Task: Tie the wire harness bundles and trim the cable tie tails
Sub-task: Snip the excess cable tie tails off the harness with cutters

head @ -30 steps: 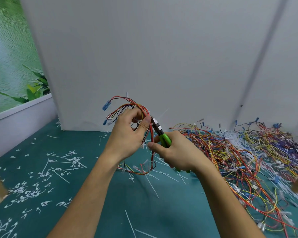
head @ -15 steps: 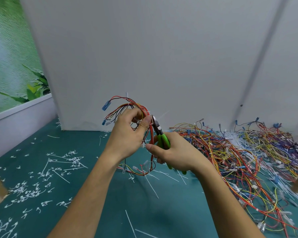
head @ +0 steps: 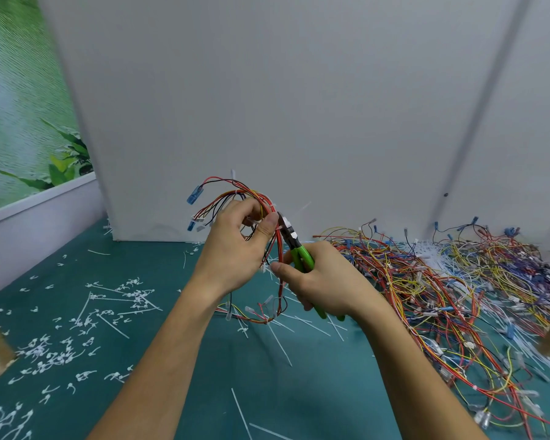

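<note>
**Item 1, wire harness bundle (head: 261,201).** We log it held up over the middle of the counter (head: 204,392). It is a loop of red, black and yellow wires. Its upper end fans out toward 2 blue connectors (head: 193,195). Its lower loop hangs down near the green surface, and we cannot tell whether it touches.

**Item 2, left hand (head: 232,249).** The fingers are curled round the upper part of the bundle. The thumb is pressed against the red wires, just beside the head of the cutters.

**Item 3, right hand (head: 327,281).** It is wrapped round the green handles of the cutters (head: 294,241), with 1 digit reaching out toward the hanging wires. The cutter head points up and to the left and meets the bundle at a white cable tie (head: 279,229). We cannot tell how far the blades stand apart.

**Item 4, harness pile (head: 442,281).** We record a tangled heap of many-coloured wires covering the right side of the counter as far as the far right corner. A patch of white uncut ties (head: 426,254) lies among them.

**Item 5, trimmed tails (head: 61,354).** Short white offcuts are scattered over the left side of the counter. Several long ties (head: 242,411) lie loose toward the near edge.

**Item 6, white panel (head: 299,106).** It stands upright along the far edge of the counter, behind the bundle.
</note>
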